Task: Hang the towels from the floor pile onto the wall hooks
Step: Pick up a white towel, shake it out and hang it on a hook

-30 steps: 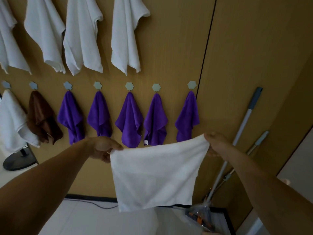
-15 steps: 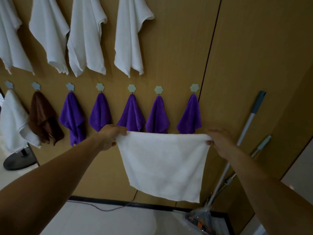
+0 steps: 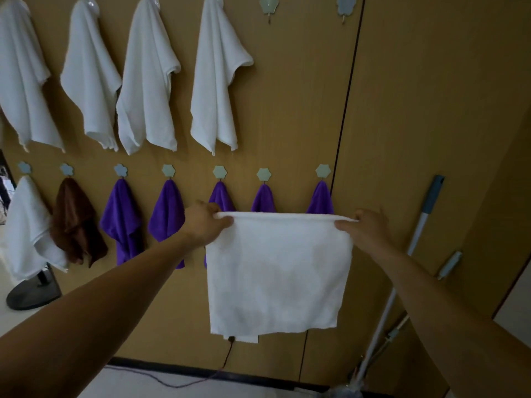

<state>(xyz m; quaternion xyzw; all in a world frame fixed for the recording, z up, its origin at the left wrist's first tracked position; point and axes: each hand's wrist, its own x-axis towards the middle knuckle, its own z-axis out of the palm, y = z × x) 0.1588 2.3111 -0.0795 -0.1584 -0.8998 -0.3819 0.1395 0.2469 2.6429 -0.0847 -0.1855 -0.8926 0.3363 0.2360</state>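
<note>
A white towel (image 3: 275,271) hangs flat in front of the wooden wall, stretched between my two hands. My left hand (image 3: 205,222) pinches its top left corner and my right hand (image 3: 365,228) pinches its top right corner. Two bare hooks (image 3: 268,5) (image 3: 344,4) sit on the top row, right of several hung white towels (image 3: 214,81). The lower row of hooks carries a white towel (image 3: 26,225), a brown one (image 3: 73,222) and several purple towels (image 3: 123,219); the held towel hides the lower parts of three of them.
A mop handle (image 3: 413,242) leans against the wall at the right, with a second tool's handle (image 3: 449,264) beside it. A cable (image 3: 201,380) runs along the dark baseboard. A round stand base (image 3: 28,294) sits on the floor at the left.
Both hands have lifted the white towel higher up the wall and pulled its top edge level. The view has tilted up, bringing the top row's bare hooks into sight.
</note>
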